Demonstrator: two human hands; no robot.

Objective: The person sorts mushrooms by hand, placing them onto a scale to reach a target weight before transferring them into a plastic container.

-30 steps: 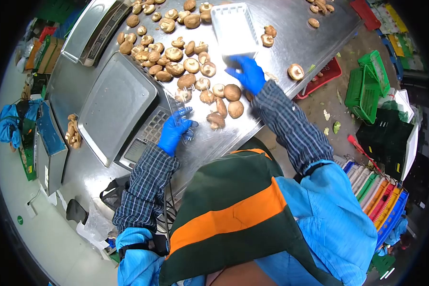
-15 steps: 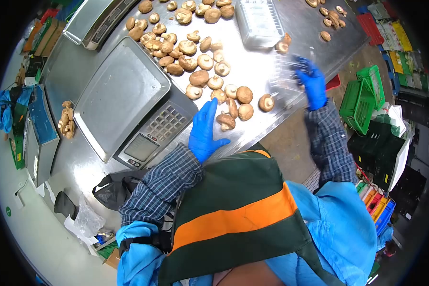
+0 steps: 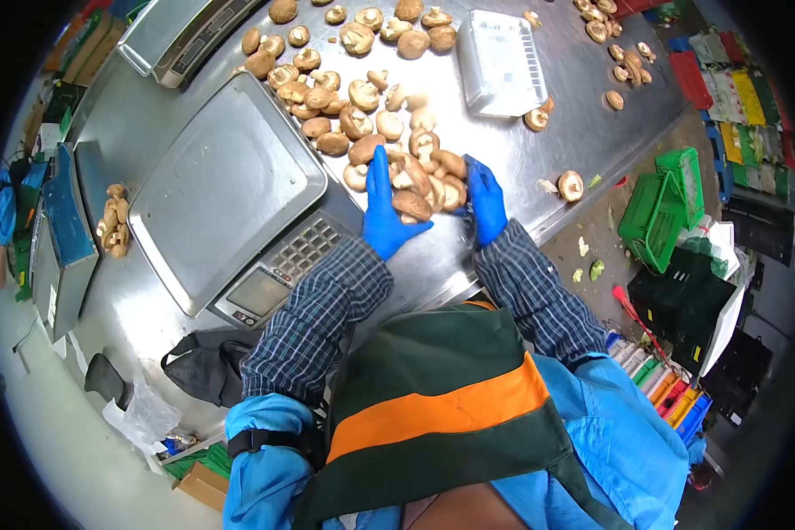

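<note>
Between my two blue-gloved hands, several brown mushrooms [image 3: 412,181] are bunched together on the metal table, slightly blurred. My left hand [image 3: 387,210] is at their left side, fingers stretched forward and thumb spread to the right below them. On the opposite side, my right hand [image 3: 488,199] has its fingers extended along the outermost mushrooms; part of its inner side is hidden. Both hands are open, framing the group from the sides. More loose mushrooms [image 3: 357,122] spread out beyond them, most showing pale stems or gills.
A scale [image 3: 230,190] with a metal pan stands left of my hands. Clear plastic trays [image 3: 501,66] are at the back, and a single mushroom [image 3: 571,185] lies near the table's right edge. Green crates [image 3: 658,212] sit on the floor to the right.
My right hand has moved left from the table's right side to the mushrooms. The blurred clear plastic beside it is no longer visible there. Mushrooms near my left hand are now bunched closer.
</note>
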